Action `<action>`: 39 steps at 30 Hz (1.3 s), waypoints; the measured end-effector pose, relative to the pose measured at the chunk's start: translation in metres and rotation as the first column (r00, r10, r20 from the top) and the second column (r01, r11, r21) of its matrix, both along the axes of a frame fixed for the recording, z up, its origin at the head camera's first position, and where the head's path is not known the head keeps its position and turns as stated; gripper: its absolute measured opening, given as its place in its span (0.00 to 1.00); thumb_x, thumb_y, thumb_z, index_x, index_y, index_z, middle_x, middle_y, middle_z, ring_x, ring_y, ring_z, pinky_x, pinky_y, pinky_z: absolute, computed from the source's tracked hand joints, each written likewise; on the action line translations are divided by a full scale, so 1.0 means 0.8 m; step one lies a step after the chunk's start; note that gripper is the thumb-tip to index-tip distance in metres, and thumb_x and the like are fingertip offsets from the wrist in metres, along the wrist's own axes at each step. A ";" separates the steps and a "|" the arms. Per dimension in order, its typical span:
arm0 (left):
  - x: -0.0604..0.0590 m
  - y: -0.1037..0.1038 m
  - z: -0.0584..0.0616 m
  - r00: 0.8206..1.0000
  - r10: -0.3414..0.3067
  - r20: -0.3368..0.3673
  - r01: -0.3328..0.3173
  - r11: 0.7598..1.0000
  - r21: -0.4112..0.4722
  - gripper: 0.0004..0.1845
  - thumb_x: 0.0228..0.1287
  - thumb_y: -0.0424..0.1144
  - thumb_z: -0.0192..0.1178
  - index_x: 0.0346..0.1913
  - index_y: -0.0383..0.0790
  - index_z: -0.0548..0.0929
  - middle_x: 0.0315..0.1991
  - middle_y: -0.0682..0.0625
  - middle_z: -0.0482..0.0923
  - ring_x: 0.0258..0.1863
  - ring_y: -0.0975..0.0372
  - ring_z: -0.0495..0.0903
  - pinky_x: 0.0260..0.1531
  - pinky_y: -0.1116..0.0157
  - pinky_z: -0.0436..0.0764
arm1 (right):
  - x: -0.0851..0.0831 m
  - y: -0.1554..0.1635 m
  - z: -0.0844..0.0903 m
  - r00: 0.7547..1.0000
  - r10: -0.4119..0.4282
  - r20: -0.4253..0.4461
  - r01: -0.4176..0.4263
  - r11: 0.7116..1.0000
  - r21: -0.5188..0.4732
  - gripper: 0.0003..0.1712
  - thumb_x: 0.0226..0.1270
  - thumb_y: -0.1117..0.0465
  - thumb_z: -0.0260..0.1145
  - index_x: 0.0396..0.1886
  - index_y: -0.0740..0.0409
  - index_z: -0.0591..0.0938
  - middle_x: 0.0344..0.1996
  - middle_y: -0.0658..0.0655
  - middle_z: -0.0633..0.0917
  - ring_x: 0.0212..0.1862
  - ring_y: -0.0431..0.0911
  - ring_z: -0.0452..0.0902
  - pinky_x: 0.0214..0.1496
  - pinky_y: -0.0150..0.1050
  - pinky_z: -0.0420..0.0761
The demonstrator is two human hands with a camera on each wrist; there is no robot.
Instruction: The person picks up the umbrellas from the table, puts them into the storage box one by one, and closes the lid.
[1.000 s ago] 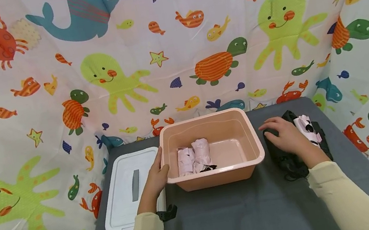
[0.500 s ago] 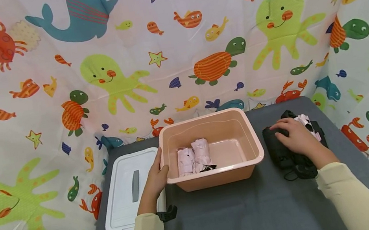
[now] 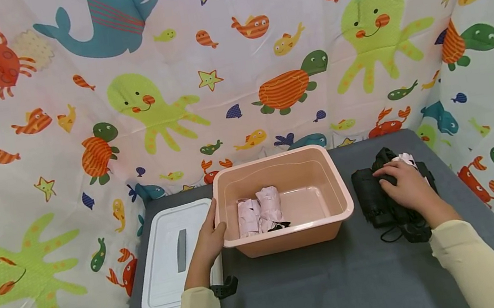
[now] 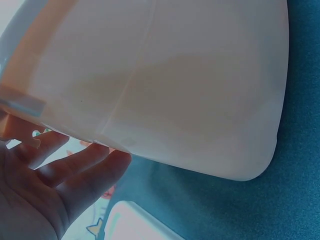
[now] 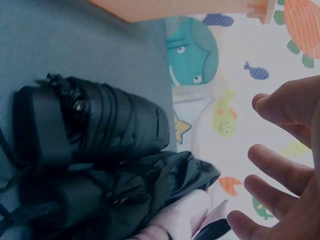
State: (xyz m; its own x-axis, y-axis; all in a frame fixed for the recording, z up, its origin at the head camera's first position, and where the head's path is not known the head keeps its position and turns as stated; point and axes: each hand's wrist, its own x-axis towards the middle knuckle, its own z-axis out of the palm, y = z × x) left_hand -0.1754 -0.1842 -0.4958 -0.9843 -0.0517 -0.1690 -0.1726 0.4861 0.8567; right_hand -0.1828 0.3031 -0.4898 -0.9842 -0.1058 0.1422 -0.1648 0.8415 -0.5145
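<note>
A pink plastic bin (image 3: 335, 183) stands in the middle of the grey table (image 3: 305, 284), and the left wrist view is filled by the bin's outer wall (image 4: 165, 85). Two pale pink rolled cloths (image 3: 260, 209) lie inside it. My left hand (image 3: 211, 236) rests against the bin's left front corner, fingers (image 4: 75, 167) straight under the rim. My right hand (image 3: 402, 185) lies on a pile of black folded umbrellas (image 3: 370, 194), beside a pink-and-white patterned one (image 3: 407, 158). In the right wrist view the fingers (image 5: 275, 167) are spread above the black umbrellas (image 5: 100, 125), gripping nothing.
A white lid (image 3: 167, 261) with a grey handle lies flat left of the bin. A sea-animal curtain (image 3: 217, 84) closes in the table at the back and both sides. Bare grey tabletop stretches in front of the bin.
My right hand has slid right and back across the black pile, away from the bin toward the patterned umbrella. The left hand and the bin have not moved.
</note>
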 end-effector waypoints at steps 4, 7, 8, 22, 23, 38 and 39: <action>0.000 0.000 0.000 1.000 0.001 0.001 -0.001 1.000 0.007 0.39 0.66 0.39 0.47 0.75 0.74 0.48 0.76 0.50 0.54 0.64 0.49 0.72 0.57 0.47 0.77 | 0.002 0.008 -0.006 1.000 -0.005 0.002 0.005 1.000 -0.004 0.16 0.67 0.64 0.56 0.52 0.64 0.81 0.58 0.74 0.70 0.61 0.72 0.61 0.61 0.72 0.60; 0.000 0.001 0.001 1.000 -0.003 0.000 0.003 1.000 0.011 0.39 0.66 0.39 0.47 0.75 0.73 0.47 0.77 0.49 0.54 0.63 0.48 0.72 0.56 0.48 0.78 | 0.004 0.013 -0.009 1.000 -0.013 0.004 0.013 1.000 -0.010 0.16 0.67 0.63 0.56 0.51 0.64 0.81 0.59 0.76 0.69 0.61 0.74 0.60 0.61 0.72 0.59; 0.000 0.001 0.001 1.000 -0.001 0.003 0.001 1.000 0.014 0.39 0.66 0.39 0.47 0.75 0.73 0.47 0.77 0.50 0.54 0.63 0.49 0.73 0.55 0.48 0.78 | 0.004 0.015 -0.010 1.000 -0.019 0.012 0.019 1.000 -0.010 0.16 0.67 0.63 0.56 0.51 0.64 0.81 0.60 0.76 0.68 0.61 0.74 0.60 0.61 0.72 0.59; 0.002 0.001 0.004 0.999 0.008 0.032 -0.009 1.000 0.027 0.39 0.66 0.40 0.48 0.74 0.76 0.47 0.76 0.50 0.54 0.64 0.48 0.72 0.54 0.48 0.79 | 0.009 0.031 -0.030 0.983 -0.174 0.056 0.176 0.984 -0.029 0.17 0.67 0.61 0.55 0.51 0.64 0.79 0.57 0.77 0.66 0.54 0.72 0.61 0.52 0.72 0.68; 0.002 0.001 0.005 0.999 0.007 0.031 -0.008 1.000 0.027 0.39 0.66 0.40 0.48 0.74 0.76 0.47 0.76 0.50 0.55 0.63 0.48 0.73 0.54 0.49 0.79 | 0.009 0.032 -0.031 0.981 -0.182 0.061 0.184 0.982 -0.029 0.17 0.67 0.61 0.55 0.51 0.64 0.79 0.57 0.78 0.66 0.54 0.72 0.61 0.52 0.72 0.68; 0.000 0.002 0.005 0.999 0.012 0.030 -0.013 0.999 0.031 0.39 0.66 0.40 0.48 0.74 0.75 0.48 0.76 0.51 0.55 0.61 0.49 0.74 0.54 0.49 0.79 | -0.002 0.053 -0.038 0.945 -0.179 0.274 0.173 0.984 0.045 0.27 0.66 0.55 0.55 0.60 0.65 0.72 0.64 0.87 0.53 0.59 0.83 0.53 0.54 0.76 0.64; 0.000 0.002 0.005 1.000 0.010 0.027 -0.011 0.999 0.033 0.39 0.66 0.40 0.48 0.74 0.75 0.48 0.76 0.50 0.55 0.61 0.48 0.74 0.54 0.49 0.79 | -0.003 0.054 -0.039 0.943 -0.169 0.287 0.161 0.986 0.052 0.27 0.66 0.55 0.55 0.61 0.64 0.72 0.64 0.88 0.53 0.60 0.82 0.52 0.55 0.75 0.64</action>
